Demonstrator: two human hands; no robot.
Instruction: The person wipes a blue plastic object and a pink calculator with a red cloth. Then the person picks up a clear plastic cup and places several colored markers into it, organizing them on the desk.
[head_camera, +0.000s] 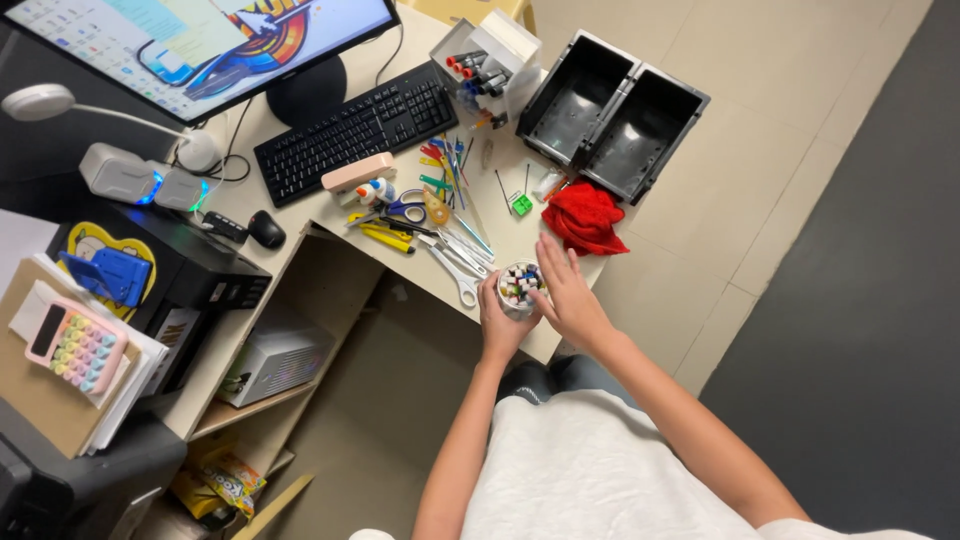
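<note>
At the near edge of the beige desk (520, 225), the left hand (497, 322) wraps its fingers around a small round clear cup packed with upright coloured markers (520, 285), gripping it from the left side. The right hand (565, 292) rests against the cup's right side with fingers straight and slightly spread, flat rather than curled. Just beyond the cup lies a crumpled red cloth (585, 217), and to its left a scatter of scissors with blue handles (405, 210), a yellow utility knife (385, 236) and metal scissors (455, 268). Farther back sit two black plastic bins (610, 115), a clear box of markers (485, 65), a black keyboard (355, 128) and a monitor (200, 45). A pastel calculator (78, 345) lies far left.
</note>
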